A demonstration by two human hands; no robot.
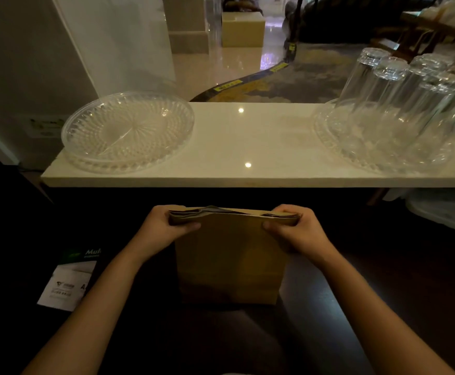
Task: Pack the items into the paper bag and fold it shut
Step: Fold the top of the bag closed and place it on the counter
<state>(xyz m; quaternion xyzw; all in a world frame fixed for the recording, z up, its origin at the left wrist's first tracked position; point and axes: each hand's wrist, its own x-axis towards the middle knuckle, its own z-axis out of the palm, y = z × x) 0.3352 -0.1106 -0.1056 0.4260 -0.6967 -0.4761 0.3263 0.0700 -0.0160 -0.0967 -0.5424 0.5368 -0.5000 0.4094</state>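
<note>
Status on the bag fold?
Left hand and right hand pinch the paper bag top, folded over. Bag upright. Nothing in the way.

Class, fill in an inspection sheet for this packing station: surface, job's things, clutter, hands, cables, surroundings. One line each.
Surface: dark lower counter, dim; white ledge behind it.
Job's things: paper bag upright, top folded over; contents hidden.
Clutter: printed leaflet left of the bag; clear patterned plate on the ledge; upturned glasses on a second clear tray.
Hands: left hand and right hand each pinch an end of the fold.
Cables: nothing seen.
Surroundings: glossy floor and furniture beyond the ledge.
</note>
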